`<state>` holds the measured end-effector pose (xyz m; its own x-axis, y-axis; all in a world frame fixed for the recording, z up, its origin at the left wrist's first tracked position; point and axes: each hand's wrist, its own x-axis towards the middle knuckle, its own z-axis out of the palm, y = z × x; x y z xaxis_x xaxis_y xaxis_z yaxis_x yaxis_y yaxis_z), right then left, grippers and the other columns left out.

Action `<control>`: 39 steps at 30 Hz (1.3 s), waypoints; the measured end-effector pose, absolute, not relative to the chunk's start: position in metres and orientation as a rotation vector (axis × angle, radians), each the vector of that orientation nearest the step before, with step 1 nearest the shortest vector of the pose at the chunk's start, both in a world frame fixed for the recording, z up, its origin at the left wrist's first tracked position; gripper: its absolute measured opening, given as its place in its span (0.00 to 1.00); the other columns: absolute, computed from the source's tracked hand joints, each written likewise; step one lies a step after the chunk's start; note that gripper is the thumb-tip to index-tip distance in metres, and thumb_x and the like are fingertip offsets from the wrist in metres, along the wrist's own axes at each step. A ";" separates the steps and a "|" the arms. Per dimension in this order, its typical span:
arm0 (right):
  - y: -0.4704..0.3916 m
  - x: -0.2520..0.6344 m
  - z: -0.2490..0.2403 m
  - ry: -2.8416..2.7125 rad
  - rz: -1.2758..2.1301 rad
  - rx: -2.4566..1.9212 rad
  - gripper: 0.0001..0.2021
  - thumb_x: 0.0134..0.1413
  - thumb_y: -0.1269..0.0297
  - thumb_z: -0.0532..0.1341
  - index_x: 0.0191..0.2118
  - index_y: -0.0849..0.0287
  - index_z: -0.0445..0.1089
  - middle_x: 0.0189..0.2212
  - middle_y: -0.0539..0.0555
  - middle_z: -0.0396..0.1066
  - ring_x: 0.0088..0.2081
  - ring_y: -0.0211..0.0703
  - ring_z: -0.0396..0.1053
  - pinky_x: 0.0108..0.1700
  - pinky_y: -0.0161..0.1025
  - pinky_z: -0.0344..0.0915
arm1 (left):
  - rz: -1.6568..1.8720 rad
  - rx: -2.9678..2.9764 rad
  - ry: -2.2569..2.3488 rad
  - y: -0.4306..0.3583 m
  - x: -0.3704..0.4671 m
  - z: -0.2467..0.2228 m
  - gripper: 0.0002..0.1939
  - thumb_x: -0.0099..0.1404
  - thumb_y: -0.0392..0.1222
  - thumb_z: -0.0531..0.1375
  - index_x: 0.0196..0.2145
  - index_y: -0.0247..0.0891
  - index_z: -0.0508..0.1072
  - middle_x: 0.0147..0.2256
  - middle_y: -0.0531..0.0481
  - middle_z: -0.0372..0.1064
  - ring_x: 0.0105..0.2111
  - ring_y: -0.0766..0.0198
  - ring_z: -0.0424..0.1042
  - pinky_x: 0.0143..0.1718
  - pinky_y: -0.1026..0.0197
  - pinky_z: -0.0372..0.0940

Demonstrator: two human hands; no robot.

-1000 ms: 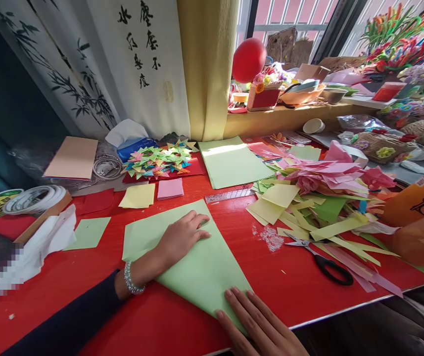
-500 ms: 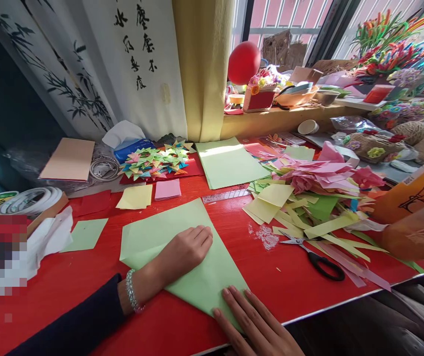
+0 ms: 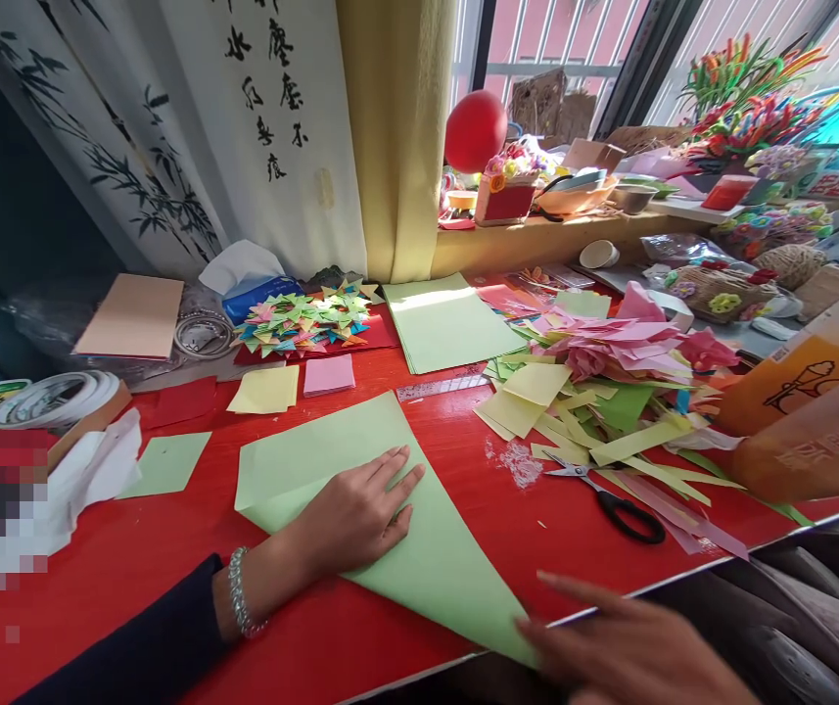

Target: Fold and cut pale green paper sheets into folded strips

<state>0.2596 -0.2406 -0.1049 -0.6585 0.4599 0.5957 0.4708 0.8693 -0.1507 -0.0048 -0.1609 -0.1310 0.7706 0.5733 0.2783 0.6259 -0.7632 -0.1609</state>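
Note:
A large sheet of light green paper (image 3: 434, 548) lies in front of me, with a fold along its lower left side and one pointed corner reaching past the table's near edge. My left hand (image 3: 360, 514) rests on the sheet near its middle, palm down, fingers a little apart. By that pointed corner is my right hand (image 3: 610, 636), slightly blurred, with its fingers apart and the fingertips at or just beside the paper; contact is hard to tell. Scissors with black handles (image 3: 629, 514) lie to the right of the sheet.
Paper strips and offcuts (image 3: 610, 421) are heaped at the right beside orange-printed bags (image 3: 793, 387). Behind are a green paper stack (image 3: 455, 328), folded paper stars (image 3: 308, 318), and yellow (image 3: 264, 389) and pink squares (image 3: 329, 374). Tape rolls (image 3: 59, 397) stand left on the red table (image 3: 132, 587).
My right hand has moved right and lifted from lying flat on the paper's near corner, baring that corner. My left hand's fingers have spread slightly while staying on the sheet.

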 end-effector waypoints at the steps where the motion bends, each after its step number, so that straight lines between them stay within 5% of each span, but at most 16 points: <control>1: -0.232 0.258 -0.097 -2.360 -0.032 -0.831 0.14 0.62 0.63 0.50 0.45 0.59 0.71 0.38 0.50 0.76 0.44 0.35 0.72 0.51 0.28 0.65 | -0.316 -2.716 -0.934 -0.161 -0.005 -0.131 0.20 0.64 0.37 0.50 0.52 0.28 0.66 0.52 0.31 0.64 0.52 0.50 0.66 0.47 0.54 0.66; 8: -0.163 0.211 -0.105 -2.531 0.208 -1.039 0.19 0.63 0.67 0.47 0.57 0.66 0.60 0.56 0.57 0.60 0.59 0.43 0.56 0.59 0.43 0.58 | -0.371 -2.699 -0.933 -0.161 -0.005 -0.134 0.20 0.65 0.37 0.50 0.52 0.27 0.66 0.51 0.31 0.65 0.51 0.50 0.67 0.46 0.53 0.67; 17: -0.160 0.220 -0.131 -2.589 0.543 -1.112 0.21 0.63 0.66 0.46 0.61 0.60 0.54 0.60 0.53 0.54 0.62 0.43 0.49 0.62 0.48 0.51 | -0.435 -2.677 -0.976 -0.161 -0.006 -0.136 0.19 0.63 0.34 0.50 0.49 0.27 0.70 0.50 0.34 0.68 0.50 0.51 0.67 0.49 0.52 0.66; 25: -0.195 0.229 -0.115 -2.606 0.579 -0.902 0.27 0.60 0.53 0.49 0.61 0.60 0.53 0.60 0.56 0.52 0.62 0.42 0.49 0.61 0.44 0.50 | -0.474 -2.615 -1.099 -0.166 -0.010 -0.136 0.19 0.62 0.36 0.51 0.47 0.26 0.71 0.47 0.35 0.70 0.48 0.50 0.69 0.46 0.52 0.68; 30: -0.220 0.236 -0.105 -2.658 0.347 -0.807 0.29 0.56 0.47 0.51 0.57 0.60 0.61 0.56 0.55 0.61 0.59 0.41 0.54 0.55 0.34 0.59 | -0.497 -2.595 -1.165 -0.166 -0.011 -0.139 0.19 0.62 0.35 0.50 0.47 0.26 0.70 0.48 0.35 0.69 0.49 0.51 0.68 0.46 0.53 0.68; 39: -0.235 0.227 -0.136 -2.665 -0.263 -0.697 0.16 0.61 0.62 0.53 0.52 0.56 0.66 0.52 0.49 0.66 0.53 0.43 0.63 0.56 0.37 0.59 | -0.338 -2.748 -1.541 -0.167 -0.016 -0.140 0.28 0.67 0.50 0.49 0.59 0.30 0.56 0.57 0.38 0.58 0.57 0.53 0.57 0.55 0.49 0.59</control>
<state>0.2271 -0.2351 -0.1362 -0.8085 0.4334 0.3982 0.5029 0.8601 0.0850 -0.0160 -0.1671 -0.1405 0.5044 0.8461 0.1721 0.8404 -0.5269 0.1270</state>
